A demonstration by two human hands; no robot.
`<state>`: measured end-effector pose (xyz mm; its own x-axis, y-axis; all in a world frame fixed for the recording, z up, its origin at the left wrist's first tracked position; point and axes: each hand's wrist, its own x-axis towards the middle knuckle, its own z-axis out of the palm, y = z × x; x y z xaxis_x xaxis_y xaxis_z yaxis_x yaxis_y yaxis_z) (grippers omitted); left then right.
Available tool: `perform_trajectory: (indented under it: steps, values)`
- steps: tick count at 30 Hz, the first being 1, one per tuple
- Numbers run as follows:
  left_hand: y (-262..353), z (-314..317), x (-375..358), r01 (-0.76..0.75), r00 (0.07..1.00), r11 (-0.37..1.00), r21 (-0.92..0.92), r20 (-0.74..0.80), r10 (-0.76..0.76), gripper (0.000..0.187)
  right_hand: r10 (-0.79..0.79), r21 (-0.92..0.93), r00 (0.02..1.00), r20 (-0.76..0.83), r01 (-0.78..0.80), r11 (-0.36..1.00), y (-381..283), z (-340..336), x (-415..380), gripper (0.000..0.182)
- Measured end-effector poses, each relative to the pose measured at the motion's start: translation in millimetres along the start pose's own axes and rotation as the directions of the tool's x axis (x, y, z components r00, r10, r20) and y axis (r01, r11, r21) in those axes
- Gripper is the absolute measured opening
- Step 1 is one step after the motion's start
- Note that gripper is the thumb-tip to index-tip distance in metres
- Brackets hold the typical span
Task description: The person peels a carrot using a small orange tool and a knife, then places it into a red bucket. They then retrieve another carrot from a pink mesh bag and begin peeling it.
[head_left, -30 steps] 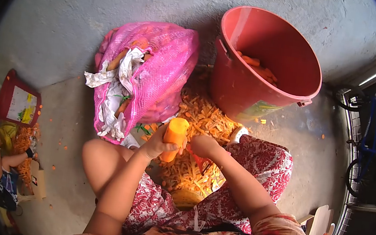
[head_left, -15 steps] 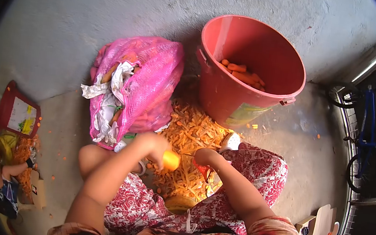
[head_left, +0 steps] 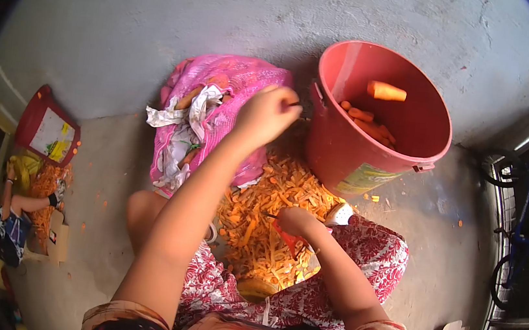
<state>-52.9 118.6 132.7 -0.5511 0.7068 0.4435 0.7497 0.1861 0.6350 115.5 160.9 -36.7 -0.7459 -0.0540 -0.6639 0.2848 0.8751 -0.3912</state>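
Observation:
My left hand (head_left: 269, 115) is stretched out above the pink mesh sack (head_left: 218, 111), fingers loosely spread and holding nothing. A peeled carrot (head_left: 387, 91) is in the air inside the mouth of the red bucket (head_left: 344, 154), above several other peeled carrots (head_left: 364, 121). My right hand (head_left: 297, 222) rests low over my lap, shut on a red peeler (head_left: 285, 238). A heap of orange carrot peelings (head_left: 272, 211) lies on the floor between my knees and the bucket. The sack holds unpeeled carrots and crumpled white paper.
Another person (head_left: 0, 220) sits at the far left beside a second pile of peelings and a red tray (head_left: 46, 133). A blue bicycle (head_left: 525, 221) stands at the right edge. Bare concrete floor lies beyond the bucket and sack.
My left hand swung up from my lap and let go of the peeled carrot, which now flies into the bucket. My right hand stayed low with the peeler.

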Motion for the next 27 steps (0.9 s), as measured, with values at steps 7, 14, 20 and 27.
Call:
perform_trajectory:
  steps: [7,14,20,27]
  values:
    - [-217,-74,-98,0.53,0.845,0.825,0.195,-0.041,-0.533,0.015,-0.023,-0.054,0.999,-0.033,0.022,0.998,-30,-16,-19,0.021]
    - [-290,-53,-127,0.749,0.569,0.642,0.166,0.335,-0.751,0.025,-0.027,-0.031,1.0,0.009,0.028,0.999,-46,-23,-14,0.027]
    - [-296,-50,-127,0.675,0.423,0.535,0.507,0.328,-0.845,0.043,-0.027,-0.061,0.999,0.018,0.028,0.998,-43,-13,-1,0.027]
    - [-250,-63,-118,0.554,0.427,0.577,0.6,0.39,-0.816,0.06,-0.04,-0.044,0.999,0.018,0.04,0.998,-42,-15,-5,0.025]
